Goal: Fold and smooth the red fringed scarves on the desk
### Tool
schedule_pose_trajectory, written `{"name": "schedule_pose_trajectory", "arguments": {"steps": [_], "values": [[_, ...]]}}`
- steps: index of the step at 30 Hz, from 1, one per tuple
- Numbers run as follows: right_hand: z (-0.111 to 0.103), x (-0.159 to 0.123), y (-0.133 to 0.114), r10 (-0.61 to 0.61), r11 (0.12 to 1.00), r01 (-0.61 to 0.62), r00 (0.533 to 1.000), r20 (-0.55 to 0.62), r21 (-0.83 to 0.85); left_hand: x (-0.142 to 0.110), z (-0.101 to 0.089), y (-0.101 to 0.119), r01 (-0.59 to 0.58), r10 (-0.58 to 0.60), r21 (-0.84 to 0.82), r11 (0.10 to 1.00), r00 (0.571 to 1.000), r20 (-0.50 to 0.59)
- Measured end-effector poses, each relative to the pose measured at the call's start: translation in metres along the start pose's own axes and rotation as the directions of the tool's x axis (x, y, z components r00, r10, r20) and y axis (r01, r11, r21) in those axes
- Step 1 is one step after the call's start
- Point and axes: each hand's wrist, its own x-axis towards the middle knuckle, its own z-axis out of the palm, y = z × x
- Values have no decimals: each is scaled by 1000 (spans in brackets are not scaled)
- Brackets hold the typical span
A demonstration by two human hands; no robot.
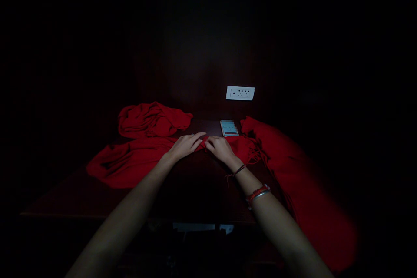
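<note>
A red scarf (130,160) with a fringed end lies across the dark table. It spreads wide on the left and narrows to a bunched part between my hands. My left hand (185,146) grips this bunched part from the left, its fingers bent over the cloth. Close beside it, my right hand (222,149) holds the same part, thumb and fingers around it. To the right of that hand, the fringe (256,153) hangs loosely over the table. My fingertips partly cover the cloth they hold.
Behind the scarf lies a crumpled red cloth (153,119). A long red cloth (299,182) runs down the right side. A phone-like lit rectangle (230,127) rests near the wall, below a white socket panel (240,93). The table's front edge (65,216) shows faintly; surroundings are dark.
</note>
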Motion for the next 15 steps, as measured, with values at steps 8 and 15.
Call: {"name": "schedule_pose_trajectory", "arguments": {"steps": [8,15], "values": [[0,0,1,4,997,-2,1000,26,-75,1,2,2,-3,3,-1,1000,1000,6],[4,3,3,41,998,-40,999,24,-41,0,-4,-1,-4,5,-33,999,1000,28]]}}
